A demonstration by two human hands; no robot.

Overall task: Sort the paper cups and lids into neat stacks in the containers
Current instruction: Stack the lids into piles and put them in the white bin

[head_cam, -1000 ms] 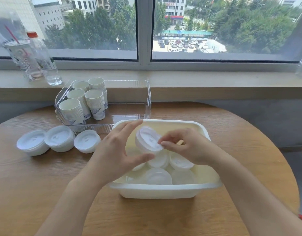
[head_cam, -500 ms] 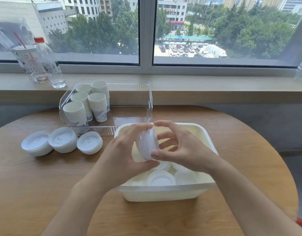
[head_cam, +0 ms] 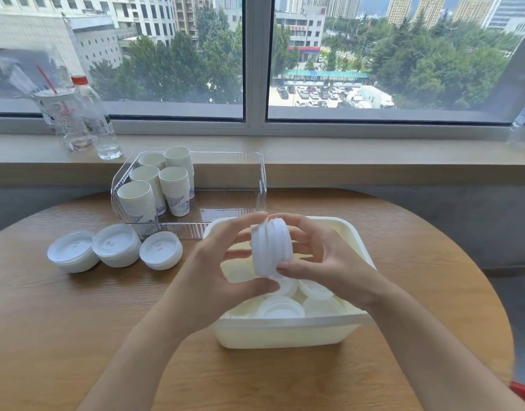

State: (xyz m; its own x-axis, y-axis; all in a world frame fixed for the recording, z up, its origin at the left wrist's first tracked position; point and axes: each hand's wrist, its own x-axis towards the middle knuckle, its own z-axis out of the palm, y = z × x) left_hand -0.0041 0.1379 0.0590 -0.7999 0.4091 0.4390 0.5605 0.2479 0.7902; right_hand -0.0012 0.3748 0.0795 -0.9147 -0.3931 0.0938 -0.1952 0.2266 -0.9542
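At the far left, on the window ledge, a clear plastic drink cup [head_cam: 64, 120] with a red straw stands just beside a water bottle [head_cam: 96, 120] with a red cap. Below them, on the round wooden surface [head_cam: 62, 321], three low stacks of white lids [head_cam: 116, 249] sit in a row, touching or nearly touching one another. Just behind that row is a clear container [head_cam: 255, 185], and five stacks of paper cups [head_cam: 157, 188] stand upright in its left half; its right half shows only the bare floor of the box.

My left hand [head_cam: 216, 268] is raised over the cream tub [head_cam: 285, 333], its fingers curled so that the thumb presses the bottom edge and the upper fingers the top edge of a small stack of lids [head_cam: 271, 247]. That stack is turned on its side, rims facing me edge-on, held in the air above the tub. My right hand [head_cam: 323, 262] grips the same stack from the other side, thumb under it and fingers wrapped behind. Beneath the two hands, loose lids [head_cam: 282, 307] lie jumbled in the bottom of the tub, some overlapping. The tub stands on the surface in front of the clear container, its far left corner close to it.
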